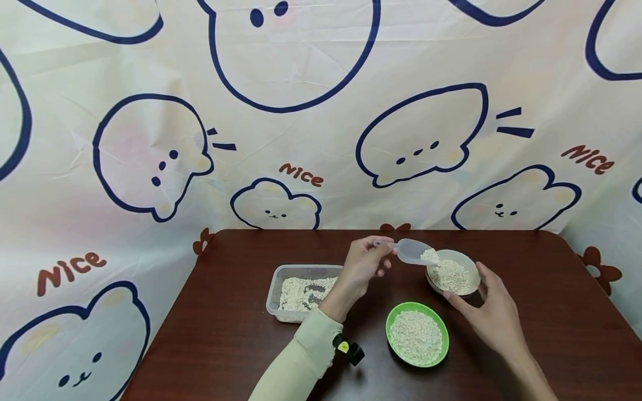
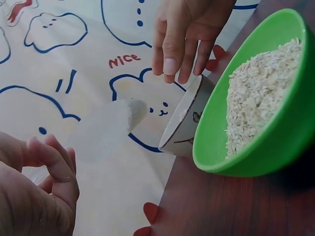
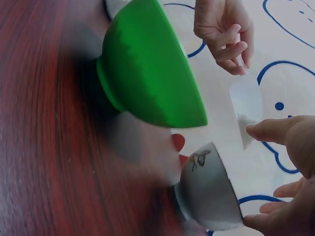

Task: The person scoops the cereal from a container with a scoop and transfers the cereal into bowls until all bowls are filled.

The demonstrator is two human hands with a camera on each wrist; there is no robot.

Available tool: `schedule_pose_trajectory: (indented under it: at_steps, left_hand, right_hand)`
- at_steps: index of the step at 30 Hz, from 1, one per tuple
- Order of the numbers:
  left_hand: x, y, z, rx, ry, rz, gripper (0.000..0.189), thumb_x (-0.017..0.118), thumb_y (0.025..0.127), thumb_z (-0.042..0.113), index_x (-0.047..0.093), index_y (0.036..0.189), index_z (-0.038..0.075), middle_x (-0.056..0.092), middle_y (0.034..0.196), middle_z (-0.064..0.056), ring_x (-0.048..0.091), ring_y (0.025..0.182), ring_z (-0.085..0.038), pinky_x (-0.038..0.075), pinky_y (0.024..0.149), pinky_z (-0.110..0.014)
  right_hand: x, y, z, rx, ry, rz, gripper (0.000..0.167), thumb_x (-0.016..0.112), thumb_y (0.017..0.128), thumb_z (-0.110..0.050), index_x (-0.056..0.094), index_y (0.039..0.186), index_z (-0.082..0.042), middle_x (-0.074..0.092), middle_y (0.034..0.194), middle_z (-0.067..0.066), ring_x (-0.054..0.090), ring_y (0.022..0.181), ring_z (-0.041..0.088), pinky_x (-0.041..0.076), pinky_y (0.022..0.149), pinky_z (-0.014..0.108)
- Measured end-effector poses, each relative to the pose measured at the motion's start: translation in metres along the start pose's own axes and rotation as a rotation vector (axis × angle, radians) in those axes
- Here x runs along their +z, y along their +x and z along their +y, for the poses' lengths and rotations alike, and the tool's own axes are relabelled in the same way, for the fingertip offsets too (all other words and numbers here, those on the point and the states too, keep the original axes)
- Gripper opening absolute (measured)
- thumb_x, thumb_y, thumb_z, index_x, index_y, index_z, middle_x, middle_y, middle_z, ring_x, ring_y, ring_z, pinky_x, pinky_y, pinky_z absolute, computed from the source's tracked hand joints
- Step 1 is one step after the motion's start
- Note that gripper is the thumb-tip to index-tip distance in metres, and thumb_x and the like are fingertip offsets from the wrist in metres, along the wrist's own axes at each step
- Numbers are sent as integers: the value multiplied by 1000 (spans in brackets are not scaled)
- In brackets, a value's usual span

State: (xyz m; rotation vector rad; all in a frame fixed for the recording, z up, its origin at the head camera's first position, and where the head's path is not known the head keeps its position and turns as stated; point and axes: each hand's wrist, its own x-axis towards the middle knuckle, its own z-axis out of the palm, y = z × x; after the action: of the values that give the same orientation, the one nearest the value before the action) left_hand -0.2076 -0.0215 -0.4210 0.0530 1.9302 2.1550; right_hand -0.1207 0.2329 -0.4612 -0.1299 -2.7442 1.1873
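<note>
My left hand pinches the handle of a clear plastic scoop. Pale oat flakes lie at the scoop's tip, over the far left rim of a white patterned bowl, which holds more flakes. At the right side of that bowl is my right hand, thumb and fingers spread, fingertips right at the rim. In the right wrist view, the thumb extends straight above the rim. Nearer to me stands a green bowl full of the same flakes.
A clear rectangular tub of flakes stands to the left, partly hidden by my left wrist. Everything stands on a dark brown table. Behind its far edge hangs a cartoon-printed cloth. A small black device hangs at my left cuff.
</note>
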Motion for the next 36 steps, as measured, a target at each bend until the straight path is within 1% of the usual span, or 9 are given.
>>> schedule_pose_trajectory:
  at_steps: [4, 6, 7, 10, 12, 16, 20, 30, 36]
  left_hand:
    - [9, 6, 2, 6, 37, -7, 20, 67, 105, 16, 76, 120, 6, 79, 103, -12, 60, 65, -11, 46, 51, -18]
    - [13, 9, 2, 10, 50, -12, 20, 66, 105, 14, 76, 121, 5, 79, 102, -12, 60, 64, -10, 46, 52, -18]
    - [16, 10, 2, 10, 58, -13, 20, 66, 105, 14, 76, 120, 5, 79, 101, -11, 60, 63, -10, 46, 52, -19]
    - [23, 12, 1, 14, 98, -8, 18, 65, 105, 12, 76, 118, 8, 80, 99, -8, 60, 63, -10, 47, 53, -19]
    - [28, 14, 0, 21, 144, 6, 17, 66, 106, 13, 77, 117, 8, 80, 96, -5, 60, 62, -10, 47, 52, -20]
    - [39, 16, 2, 45, 275, 31, 13, 70, 104, 14, 79, 114, 12, 74, 79, -3, 59, 56, -11, 47, 47, -21]
    - [47, 17, 7, 78, 394, 30, 12, 71, 104, 15, 78, 113, 13, 66, 66, -3, 59, 52, -14, 45, 44, -21]
    - [48, 12, 23, 142, 560, -7, 10, 70, 105, 18, 77, 112, 15, 70, 68, -6, 63, 54, -16, 45, 44, -23]
    - [45, 5, 33, 169, 585, -37, 12, 70, 106, 21, 77, 113, 15, 68, 67, -3, 69, 60, -23, 47, 46, -25]
  right_hand:
    - [-1, 6, 9, 20, -6, -2, 110, 86, 92, -43, 23, 166, 7, 34, 166, 35, 51, 143, 55, 49, 110, 46]
    - [-2, 9, 13, 37, -10, -19, 112, 86, 92, -44, 20, 167, 7, 31, 167, 35, 50, 143, 56, 49, 110, 47]
    - [-2, 10, 15, 47, -13, -31, 113, 85, 92, -44, 19, 167, 7, 30, 168, 36, 50, 143, 57, 45, 109, 55]
    - [-3, 13, 21, 68, -3, -63, 116, 85, 92, -45, 15, 168, 8, 26, 170, 36, 48, 144, 58, 46, 108, 55]
    - [-3, 15, 24, 79, 19, -83, 119, 87, 91, -45, 13, 168, 8, 24, 171, 36, 45, 147, 57, 45, 108, 52]
    - [-2, 19, 30, 97, 65, -125, 123, 86, 91, -46, 7, 168, 9, 21, 171, 38, 40, 150, 58, 45, 108, 49]
    - [0, 21, 34, 118, 65, -161, 122, 83, 93, -49, 5, 168, 9, 25, 167, 42, 42, 149, 57, 48, 107, 48]
    - [3, 23, 37, 140, 75, -188, 123, 83, 93, -47, 3, 168, 9, 22, 168, 42, 40, 150, 57, 48, 108, 48]
    - [2, 22, 36, 147, 71, -194, 124, 82, 94, -50, 2, 168, 9, 21, 168, 42, 41, 150, 57, 49, 109, 49]
